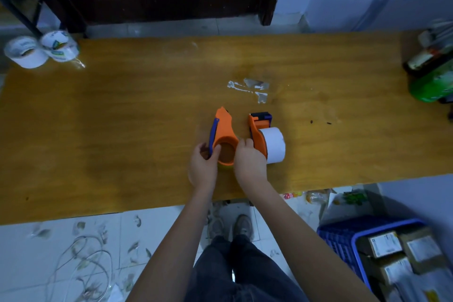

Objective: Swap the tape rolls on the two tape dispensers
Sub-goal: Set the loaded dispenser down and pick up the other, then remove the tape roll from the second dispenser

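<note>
Orange plastic front and centre: two tape dispensers sit side by side on the wooden table [122, 110]. Left hand [204, 167] curls around the near rim of the left dispenser [224, 137], thumb hooked into its hub, while the right hand [248, 162] grips the other side. A yellowish roll [224, 167] peeks out beneath. The right dispenser [259, 135] carries its white roll [274, 144], untouched. Looks like the first step, working the left roll free. Next, I'd say, needs a firm pull off the hub while steadying the frame.
</note>
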Action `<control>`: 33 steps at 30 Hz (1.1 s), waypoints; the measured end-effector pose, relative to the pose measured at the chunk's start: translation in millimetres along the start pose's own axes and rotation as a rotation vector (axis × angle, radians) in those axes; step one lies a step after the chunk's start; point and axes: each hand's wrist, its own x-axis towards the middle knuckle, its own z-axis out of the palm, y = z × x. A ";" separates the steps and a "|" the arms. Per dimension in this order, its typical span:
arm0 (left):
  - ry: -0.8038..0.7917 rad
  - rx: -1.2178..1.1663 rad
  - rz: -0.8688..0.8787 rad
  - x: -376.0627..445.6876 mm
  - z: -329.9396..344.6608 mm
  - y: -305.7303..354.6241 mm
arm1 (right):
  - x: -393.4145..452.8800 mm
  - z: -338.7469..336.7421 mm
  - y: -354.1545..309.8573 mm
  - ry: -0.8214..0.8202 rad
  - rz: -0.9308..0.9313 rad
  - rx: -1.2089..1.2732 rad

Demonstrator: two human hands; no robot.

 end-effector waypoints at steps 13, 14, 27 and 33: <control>-0.095 0.275 0.512 -55.5 27.3 64.0 | 0.3 -37.3 103.5 0.189 0.356 0.800; -0.129 0.326 0.521 -58.2 39.1 69.9 | 4.6 -36.8 107.2 0.111 0.357 0.879; -0.092 0.580 0.108 -63.9 117.9 86.2 | 35.2 -20.1 133.0 -0.411 0.646 1.405; -0.105 0.513 0.074 -65.8 117.2 87.7 | 44.1 -19.9 142.2 -0.491 0.667 1.507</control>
